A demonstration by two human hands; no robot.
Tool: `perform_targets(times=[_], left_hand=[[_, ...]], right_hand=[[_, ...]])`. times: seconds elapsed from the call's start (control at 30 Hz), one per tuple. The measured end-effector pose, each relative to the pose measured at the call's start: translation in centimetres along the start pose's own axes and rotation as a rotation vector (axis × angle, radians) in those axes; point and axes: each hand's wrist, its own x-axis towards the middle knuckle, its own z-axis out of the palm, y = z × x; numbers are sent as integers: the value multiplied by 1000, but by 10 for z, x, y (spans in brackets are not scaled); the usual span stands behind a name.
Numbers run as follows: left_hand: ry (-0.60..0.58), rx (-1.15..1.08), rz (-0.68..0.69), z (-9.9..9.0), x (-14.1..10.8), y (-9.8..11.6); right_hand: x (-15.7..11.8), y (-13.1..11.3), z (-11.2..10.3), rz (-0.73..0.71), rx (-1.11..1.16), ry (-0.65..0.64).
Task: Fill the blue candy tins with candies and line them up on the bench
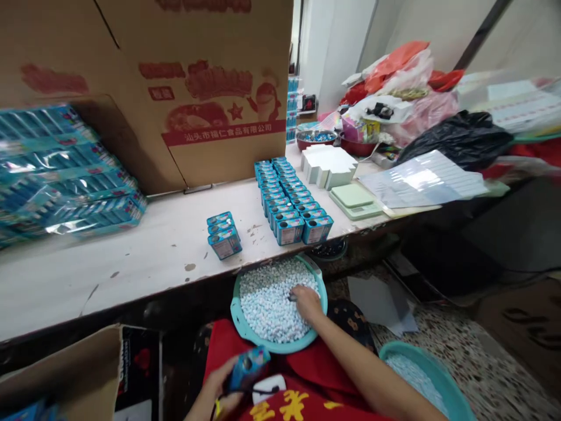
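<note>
My left hand (222, 383) is closed around a small blue tin (249, 367), held low over my lap with a dark round spot on its top. My right hand (308, 303) reaches into a turquoise basin (236, 316) on my lap, its fingers curled at the surface of many small white and pale blue pellets (274, 301). A small dark thing shows at those fingertips, too small to name. On the table ahead stand a short row of blue tins (224, 242) and a longer double row of blue tins (290, 228).
Wrapped stacks of blue tins (74, 175) stand at the left before a large cardboard box (197, 146). A pale green scale (356, 202), white card pieces (328, 165) and plastic bags (398, 88) lie right. Another basin (458, 389) sits low right; an open carton (87, 374) low left.
</note>
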Motion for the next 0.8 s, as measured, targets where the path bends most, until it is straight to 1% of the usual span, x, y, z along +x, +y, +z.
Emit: perform_targets(times=[0.07, 0.1, 0.17, 0.2, 0.27, 0.33, 0.43, 0.5, 0.57, 0.7, 0.8], left_hand=[[103, -141, -44, -6, 4, -1], [173, -194, -65, -11, 8, -3], [310, -281, -78, -20, 17, -8], [358, -305, -69, -23, 23, -10], [385, -323, -40, -25, 36, -11], [365, -331, -16, -23, 49, -7], [351, -335, 23, -17, 63, 4], [339, -269, 61, -15, 69, 13], [326, -159, 106, -15, 75, 21], [296, 11, 173, -14, 86, 37], [232, 63, 234, -8, 97, 45]], right_hand=[[-3, 9, -1, 13, 66, 2], [-4, 11, -1, 19, 93, 3], [-4, 11, 2, 29, 131, 0], [-4, 8, 5, 36, 144, -2], [-2, 0, 11, 57, 170, 4], [0, -8, 17, 84, 200, 15], [1, -10, 16, 101, 242, 26], [1, -4, 7, 92, 267, 33], [0, 3, -7, 65, 301, 41], [-2, 11, -49, -66, 434, 101], [-2, 7, -82, -157, 462, 119]])
